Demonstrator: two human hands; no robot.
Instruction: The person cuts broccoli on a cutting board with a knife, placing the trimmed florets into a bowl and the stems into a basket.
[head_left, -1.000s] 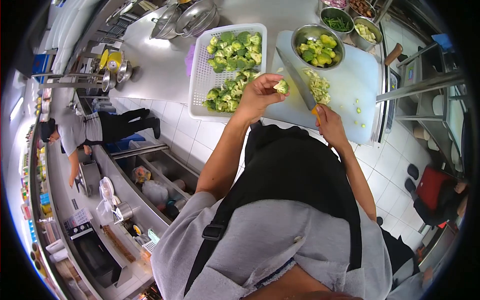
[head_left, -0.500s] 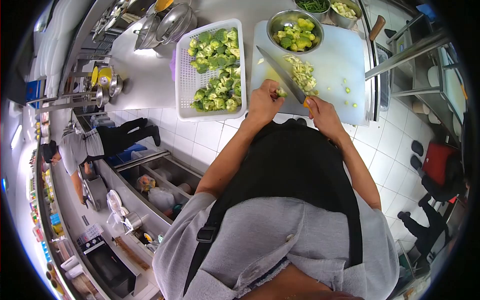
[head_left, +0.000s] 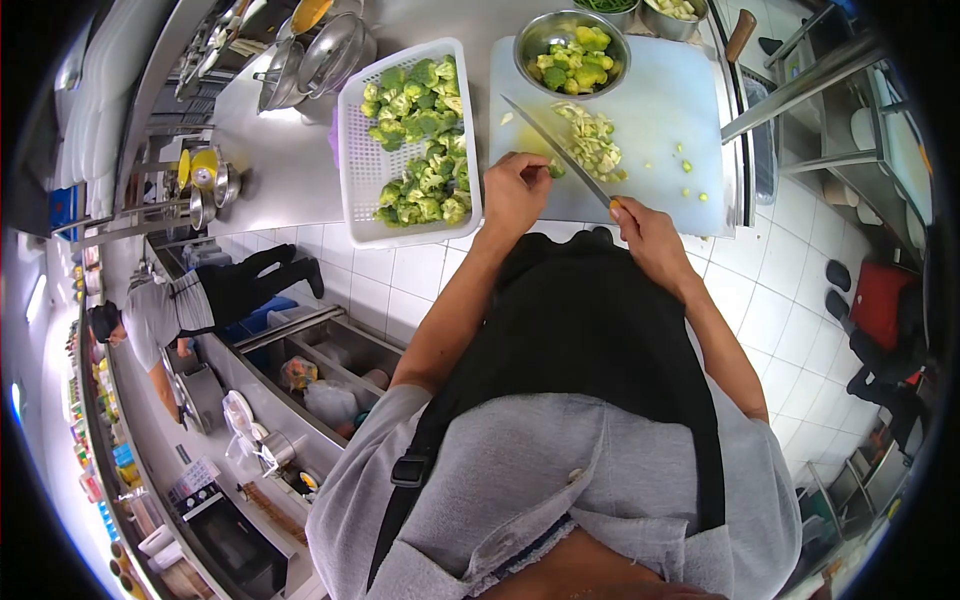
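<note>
My right hand [head_left: 648, 238] is closed round the handle of a kitchen knife [head_left: 563, 151], its long blade slanting up and left over a pale cutting board [head_left: 685, 110]. The fingers of my left hand [head_left: 514, 196] are pinched together at a small green broccoli piece [head_left: 556, 169], left of the blade. Just beyond the blade lies a heap of chopped pale-green stem pieces [head_left: 592, 140]. Behind them a steel bowl [head_left: 520, 66] holds cut florets. To the left of my left hand stands a white perforated basket [head_left: 353, 190] with many broccoli florets [head_left: 425, 120].
Two metal containers stand at the back, one with green vegetables [head_left: 606, 4], one with pale pieces [head_left: 675, 8]. Steel strainers [head_left: 333, 55] sit left of the basket. A wooden handle [head_left: 741, 36] is at the right. Another person [head_left: 180, 300] works at the left counter.
The view has shifted slightly, so the board and basket appear further left and up. The knife blade now looks narrower, turned more on edge. Both hands stay close together over the board's near edge.
</note>
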